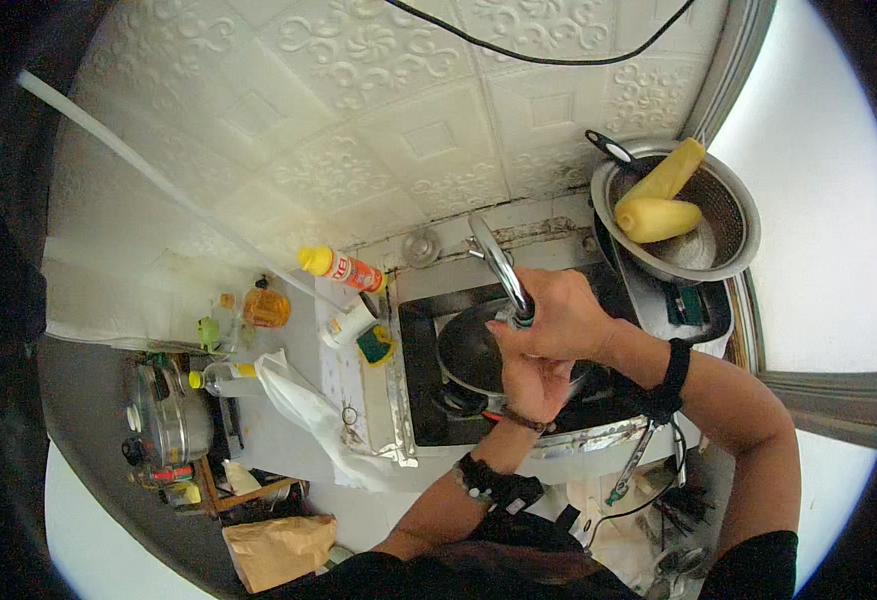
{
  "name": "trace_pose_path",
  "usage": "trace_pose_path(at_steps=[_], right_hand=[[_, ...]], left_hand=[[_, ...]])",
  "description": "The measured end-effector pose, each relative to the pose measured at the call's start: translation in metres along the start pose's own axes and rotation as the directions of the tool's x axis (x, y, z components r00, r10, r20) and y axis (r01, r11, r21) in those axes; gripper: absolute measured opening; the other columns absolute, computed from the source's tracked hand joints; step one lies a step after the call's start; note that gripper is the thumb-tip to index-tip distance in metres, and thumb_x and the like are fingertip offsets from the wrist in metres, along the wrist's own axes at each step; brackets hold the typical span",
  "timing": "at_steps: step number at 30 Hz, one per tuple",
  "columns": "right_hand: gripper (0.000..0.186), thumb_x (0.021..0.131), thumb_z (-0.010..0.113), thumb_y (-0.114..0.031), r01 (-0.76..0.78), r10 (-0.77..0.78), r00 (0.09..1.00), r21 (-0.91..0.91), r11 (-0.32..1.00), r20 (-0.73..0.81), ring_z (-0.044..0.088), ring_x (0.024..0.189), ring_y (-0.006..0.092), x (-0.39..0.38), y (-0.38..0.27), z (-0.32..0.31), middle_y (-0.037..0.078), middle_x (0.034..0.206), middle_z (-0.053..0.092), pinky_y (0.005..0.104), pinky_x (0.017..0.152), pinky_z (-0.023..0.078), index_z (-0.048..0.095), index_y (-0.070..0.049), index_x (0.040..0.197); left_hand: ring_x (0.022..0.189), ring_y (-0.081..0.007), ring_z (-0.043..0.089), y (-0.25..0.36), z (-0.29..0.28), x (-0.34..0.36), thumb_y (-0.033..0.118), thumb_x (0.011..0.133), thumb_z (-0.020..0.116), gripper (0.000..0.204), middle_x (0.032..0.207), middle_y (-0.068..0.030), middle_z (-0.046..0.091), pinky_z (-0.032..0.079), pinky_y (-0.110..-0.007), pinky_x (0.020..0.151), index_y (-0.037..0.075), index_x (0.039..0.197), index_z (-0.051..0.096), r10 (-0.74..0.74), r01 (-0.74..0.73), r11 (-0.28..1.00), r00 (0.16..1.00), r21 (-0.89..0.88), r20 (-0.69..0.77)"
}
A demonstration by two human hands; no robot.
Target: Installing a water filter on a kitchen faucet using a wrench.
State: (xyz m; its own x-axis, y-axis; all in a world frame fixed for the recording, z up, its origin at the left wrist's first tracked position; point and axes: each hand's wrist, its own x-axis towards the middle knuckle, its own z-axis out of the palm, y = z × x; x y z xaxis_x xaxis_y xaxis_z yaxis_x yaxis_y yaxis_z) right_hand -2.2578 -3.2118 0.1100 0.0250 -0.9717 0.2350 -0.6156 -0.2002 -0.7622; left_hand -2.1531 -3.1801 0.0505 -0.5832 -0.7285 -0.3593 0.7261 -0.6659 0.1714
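Observation:
Over the dark sink (423,310), my two hands meet directly below the tip of a curved chrome faucet (498,262). My right hand (568,312) comes in from the right with its back up and looks closed over the fingers of my left hand (536,388). The left palm is partly turned up, and its fingers are mostly hidden behind the right hand. Beneath them, a dark round pan (468,350) sits in the sink. A metal colander (743,215) at the right holds two peeled yellow vegetables (658,218); a black-handled utensil (610,148) leans on its rim.
Left of the sink lie a green-yellow sponge (375,345), a white cup (350,320), a red bottle with yellow cap (343,268) and a white plastic bag (303,405). A glass-lidded pot (173,415) and a paper bag (280,550) are farther left. A tiled wall (428,140) rises behind.

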Motion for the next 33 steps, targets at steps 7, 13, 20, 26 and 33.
trace_pose_path(at_steps=[7,13,20,26,33], right_hand=[[0.035,0.066,0.069,-0.031,-0.021,0.02,1.0,0.041,0.999,0.021,0.058,0.06,0.037,0.004,-0.002,0.011,0.016,0.064,0.058,0.0423,0.054,0.047,0.054,-0.003,0.081],[0.04,0.069,0.073,-0.03,0.044,-0.044,0.999,-0.012,0.999,-0.013,0.058,0.056,0.0297,0.001,-0.004,0.016,0.012,0.061,0.054,0.0365,0.052,0.044,0.056,-0.001,0.09],[0.061,0.076,0.072,-0.019,-0.147,0.181,0.983,0.497,0.855,-0.021,0.049,0.102,0.0147,-0.051,-0.001,0.008,0.007,0.113,0.052,0.0259,0.084,0.041,0.043,-0.001,0.127],[0.057,0.083,0.063,-0.01,-0.243,0.166,0.97,0.719,0.651,0.178,0.049,0.1,0.0111,-0.053,0.006,0.008,0.006,0.116,0.052,0.024,0.085,0.042,0.036,-0.002,0.133],[0.062,0.081,0.066,-0.01,-0.327,0.005,0.944,0.937,0.126,0.329,0.053,0.105,0.0174,-0.048,0.042,0.018,0.007,0.116,0.056,0.0328,0.088,0.045,0.036,-0.003,0.135]], left_hand=[[0.053,-0.0085,0.038,0.015,-0.011,-0.005,0.066,0.086,0.034,0.054,0.062,0.0056,0.045,0.031,-0.023,0.049,0.016,0.086,0.053,-0.007,0.01,0.992,1.0,0.125,-0.022],[0.075,-0.0127,0.053,0.035,0.006,-0.016,0.061,0.088,0.034,0.056,0.082,0.0,0.056,0.046,-0.027,0.07,0.01,0.099,0.055,-0.059,0.091,0.964,0.989,0.248,-0.133],[0.106,-0.0166,0.053,0.023,-0.02,-0.012,0.054,0.09,0.036,0.054,0.116,-0.001,0.054,0.043,-0.033,0.093,0.014,0.125,0.043,-0.027,-0.009,0.975,0.988,0.223,0.155],[0.108,-0.017,0.051,0.005,-0.007,-0.013,0.053,0.089,0.042,0.056,0.116,-0.0037,0.053,0.042,-0.034,0.093,0.008,0.122,0.046,0.133,-0.177,0.949,0.975,0.262,0.176],[0.108,-0.0141,0.048,-0.019,0.005,-0.011,0.045,0.088,0.054,0.045,0.115,-0.0018,0.05,0.041,-0.032,0.09,0.012,0.117,0.042,0.482,-0.455,0.817,0.876,0.355,0.015]])
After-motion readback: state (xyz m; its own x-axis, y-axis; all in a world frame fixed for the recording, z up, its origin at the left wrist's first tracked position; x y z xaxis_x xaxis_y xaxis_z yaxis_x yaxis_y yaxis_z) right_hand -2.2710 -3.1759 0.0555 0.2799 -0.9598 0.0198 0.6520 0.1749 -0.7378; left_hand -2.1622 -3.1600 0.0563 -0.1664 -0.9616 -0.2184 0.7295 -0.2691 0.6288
